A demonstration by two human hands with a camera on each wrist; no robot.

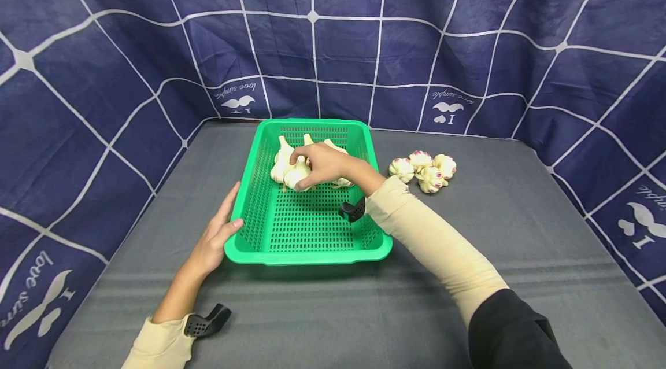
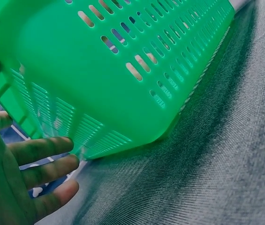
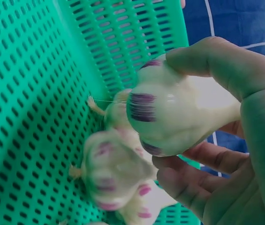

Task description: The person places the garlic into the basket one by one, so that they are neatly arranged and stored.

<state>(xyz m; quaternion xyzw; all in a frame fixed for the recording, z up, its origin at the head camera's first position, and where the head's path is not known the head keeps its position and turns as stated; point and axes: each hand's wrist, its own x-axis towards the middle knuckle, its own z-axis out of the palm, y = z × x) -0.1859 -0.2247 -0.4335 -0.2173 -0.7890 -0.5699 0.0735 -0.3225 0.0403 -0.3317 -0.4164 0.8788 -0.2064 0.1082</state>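
Observation:
A green perforated plastic basket (image 1: 312,258) stands in the middle of the table. My right hand (image 1: 325,162) reaches into it and holds a white garlic bulb (image 1: 296,174) between thumb and fingers. Purple streaks mark the held bulb (image 3: 158,110) in the right wrist view, where other garlic bulbs (image 3: 111,171) lie just beneath it. More bulbs (image 1: 281,163) sit against the basket's far part. My left hand (image 1: 213,236) rests at the basket's left rim, thumb on top; in the left wrist view its fingers (image 2: 50,168) are spread along the outer wall.
Right of the basket, several garlic bulbs (image 1: 430,178) lie grouped on the grey tablecloth (image 1: 499,224). A blue curtain (image 1: 343,51) with white lines rises behind and at both sides. Black wrist cameras (image 1: 208,320) are worn on both arms.

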